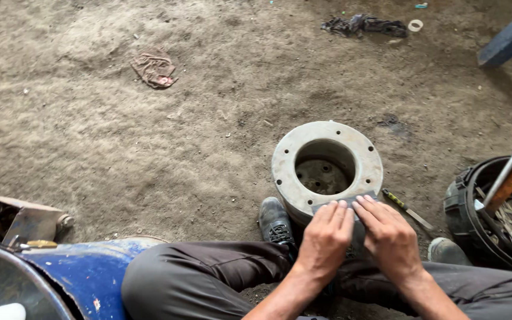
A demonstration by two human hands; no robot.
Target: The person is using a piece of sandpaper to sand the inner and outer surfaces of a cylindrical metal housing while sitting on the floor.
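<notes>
Hands at centre-near: left hand point(325, 237) and right hand point(390, 237) lie side by side, fingers point(340, 208) stretched nearly flat and pressed down on a small flat grey abrasive sheet point(351, 204), which rests on the near rim of a round grey metal flanged housing w/ bolt holes point(327, 167). Neither hand curls round anything; sheet is pinned under fingertips only. Housing stands upright on the dirt floor point(208, 130), bore facing up, between the person's feet; dark shoe point(275, 221) touches its left side, grey shoe point(445, 249) sits near-right. Slim yellow-black handled tool point(407, 209) lies on floor just right of housing. Black round bucket of wrenches point(499, 213) at right edge. Blue metal drum point(84, 275) near-left. Far: brown rag point(154, 67) left, dark rag point(364, 25) and white tape ring point(415, 25) right.
</notes>
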